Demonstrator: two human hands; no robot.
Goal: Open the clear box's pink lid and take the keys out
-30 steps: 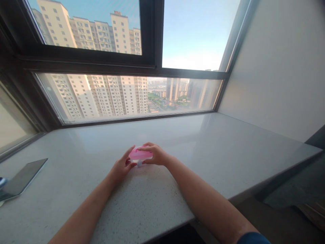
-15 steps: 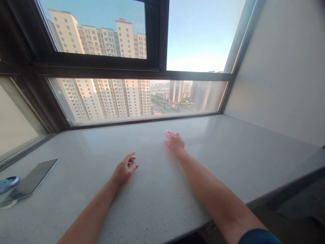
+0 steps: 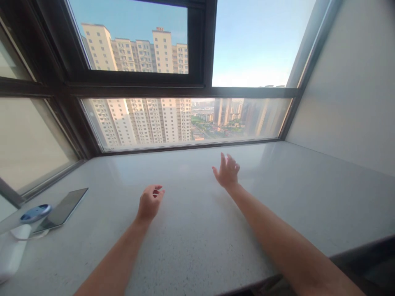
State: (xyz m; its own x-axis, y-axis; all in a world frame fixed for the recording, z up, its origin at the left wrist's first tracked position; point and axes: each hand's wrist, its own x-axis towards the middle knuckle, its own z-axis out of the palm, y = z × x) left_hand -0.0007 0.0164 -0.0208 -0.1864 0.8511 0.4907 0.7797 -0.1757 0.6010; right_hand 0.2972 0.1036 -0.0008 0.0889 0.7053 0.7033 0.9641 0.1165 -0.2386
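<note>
At the far left edge of the speckled grey table [image 3: 191, 246] lies a dark phone [image 3: 63, 209], flat, its screen up. Just beside it, nearer the edge of the view, sits a round blue disc [image 3: 35, 212] on something white, possibly a charger or stand; that corner is stretched and hard to read. Toward the middle, the left hand [image 3: 150, 202] hovers just above the table with its fingers loosely curled inward, holding nothing. To the right and farther forward, well apart from it, the right hand [image 3: 227, 172] is raised over the table with fingers spread wide and palm facing away, also holding nothing. Behind both hands runs a dark window frame [image 3: 197, 87], with tall pale apartment blocks [image 3: 135, 49] beyond the glass. A plain pale wall [image 3: 348, 90] closes the right side.
</note>
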